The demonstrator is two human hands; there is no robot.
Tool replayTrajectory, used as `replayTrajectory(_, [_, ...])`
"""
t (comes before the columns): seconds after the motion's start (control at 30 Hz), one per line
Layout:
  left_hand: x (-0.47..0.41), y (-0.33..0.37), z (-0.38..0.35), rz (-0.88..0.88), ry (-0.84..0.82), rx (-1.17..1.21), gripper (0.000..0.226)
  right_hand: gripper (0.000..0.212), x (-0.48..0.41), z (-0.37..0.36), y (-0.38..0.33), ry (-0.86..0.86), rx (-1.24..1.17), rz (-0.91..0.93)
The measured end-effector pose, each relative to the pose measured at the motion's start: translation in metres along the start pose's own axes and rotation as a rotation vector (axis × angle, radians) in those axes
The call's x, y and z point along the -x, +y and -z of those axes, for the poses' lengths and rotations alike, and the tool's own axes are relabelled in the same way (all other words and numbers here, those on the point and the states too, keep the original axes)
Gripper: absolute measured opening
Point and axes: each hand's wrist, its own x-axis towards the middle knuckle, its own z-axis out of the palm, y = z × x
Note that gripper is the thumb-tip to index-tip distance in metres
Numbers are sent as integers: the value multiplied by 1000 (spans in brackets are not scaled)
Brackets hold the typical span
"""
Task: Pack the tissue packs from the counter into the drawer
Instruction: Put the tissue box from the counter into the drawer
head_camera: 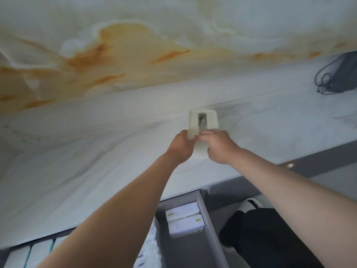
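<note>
A cream tissue box with a slot in its top stands far back on the white marble counter, against the wall. My left hand grips its near left side. My right hand reaches over its near right side, fingers curled on the top by the slot. Below the counter's front edge the grey drawer is pulled out. Two white tissue packs lie in its right compartment, and more packs show at the lower left.
A marbled wall with orange veins rises behind the counter. A dark device with coiled cables sits at the far right of the counter. My dark trouser leg and a white shoe are right of the drawer.
</note>
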Motion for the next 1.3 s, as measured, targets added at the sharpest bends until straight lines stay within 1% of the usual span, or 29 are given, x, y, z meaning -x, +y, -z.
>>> replayTrajectory(0.03, [3, -2, 3, 14, 35, 28, 47, 73, 1, -2, -6, 4, -47, 55])
replayTrajectory(0.1, [9, -10, 11, 62, 121, 56, 57, 68, 2, -4, -18, 13, -174, 128])
replayTrajectory(0.17, [17, -21, 21, 94, 170, 57, 63, 55, 3, -2, -31, 12, -315, 101])
replayTrajectory(0.23, [25, -31, 32, 129, 141, 80, 69, 40, 0, 1, -44, 95, -436, 46])
replayTrajectory(0.27, [29, -35, 38, 138, 115, 128, 71, 37, -3, 1, -48, 146, -456, 13])
replayTrajectory(0.3, [33, -37, 42, 156, 79, 201, 72, 39, -5, 2, -53, 166, -460, -42])
replayTrajectory(0.33, [38, -38, 45, 165, 44, 270, 71, 45, -7, 1, -58, 144, -458, -106])
replayTrajectory(0.43, [49, -45, 51, 158, -26, 343, 67, 64, -12, -5, -70, -24, -438, -282])
replayTrajectory(0.5, [58, -54, 53, 151, -6, 368, 68, 76, -11, -11, -77, -55, -470, -313])
replayTrajectory(0.57, [71, -58, 60, 183, 53, 399, 68, 94, -9, -15, -83, -60, -540, -331])
replayTrajectory(0.6, [77, -62, 63, 199, 90, 395, 64, 102, -8, -17, -85, -71, -575, -337])
replayTrajectory(0.63, [81, -67, 67, 217, 121, 376, 58, 105, -7, -18, -87, -88, -605, -336])
replayTrajectory(0.67, [86, -71, 71, 240, 146, 355, 56, 101, -6, -21, -89, -95, -642, -331])
replayTrajectory(0.7, [89, -77, 74, 262, 163, 334, 61, 92, -6, -23, -92, -100, -679, -333])
replayTrajectory(0.73, [90, -80, 78, 287, 163, 321, 71, 84, -5, -25, -96, -102, -726, -348])
replayTrajectory(0.77, [90, -83, 81, 308, 148, 312, 82, 82, -4, -26, -100, -110, -766, -373])
replayTrajectory(0.8, [91, -84, 83, 321, 126, 313, 90, 82, -3, -28, -103, -120, -813, -393])
replayTrajectory(0.83, [91, -83, 84, 324, 100, 336, 92, 77, -3, -29, -107, -147, -830, -394])
replayTrajectory(0.87, [92, -82, 83, 325, 74, 363, 87, 74, -2, -29, -110, -173, -841, -381])
replayTrajectory(0.93, [94, -81, 83, 304, 59, 377, 62, 73, 1, -26, -116, -215, -830, -363])
replayTrajectory(0.97, [97, -81, 83, 296, 69, 369, 59, 74, 3, -23, -119, -229, -813, -362])
replayTrajectory(1.03, [106, -80, 84, 310, 61, 389, 80, 76, 12, -18, -123, -261, -794, -362])
replayTrajectory(1.07, [114, -79, 84, 318, 49, 401, 88, 75, 18, -16, -125, -273, -794, -359])
replayTrajectory(1.1, [123, -78, 83, 323, 35, 406, 92, 72, 26, -14, -126, -286, -785, -355])
replayTrajectory(1.17, [141, -76, 82, 329, 15, 402, 90, 68, 45, -9, -129, -320, -775, -340])
replayTrajectory(1.3, [177, -71, 73, 296, -19, 364, 82, 73, 91, 1, -131, -359, -771, -337])
